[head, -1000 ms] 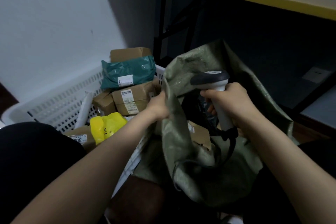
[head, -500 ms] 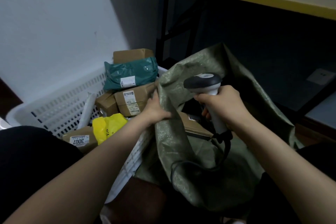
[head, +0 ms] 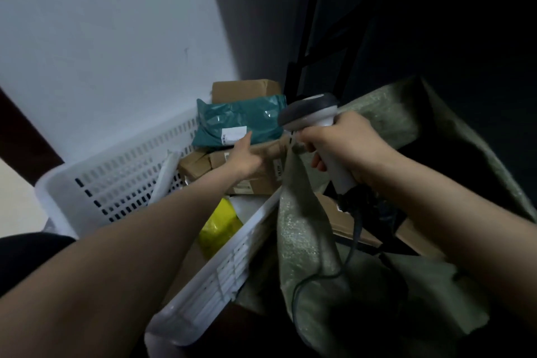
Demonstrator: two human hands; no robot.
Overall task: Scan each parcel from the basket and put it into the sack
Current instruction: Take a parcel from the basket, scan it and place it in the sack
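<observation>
Reaching into the basket

Left hand (head: 242, 155), fingers spread and holding nothing, touches the teal parcel (head: 241, 122) at the white basket's (head: 122, 183) far corner. Right hand (head: 345, 144) grips the scanner (head: 312, 113) above the sack's (head: 305, 227) open edge. Label text is unreadable.

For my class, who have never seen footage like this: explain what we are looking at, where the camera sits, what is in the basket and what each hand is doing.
The camera is worn on a person's head and looks down at their bare arms. The right hand grips a handheld scanner over an open green sack that already holds a cardboard box. The left hand reaches into a white basket, touching a brown box just under a teal mailer bag. A yellow bag lies lower down.
</observation>
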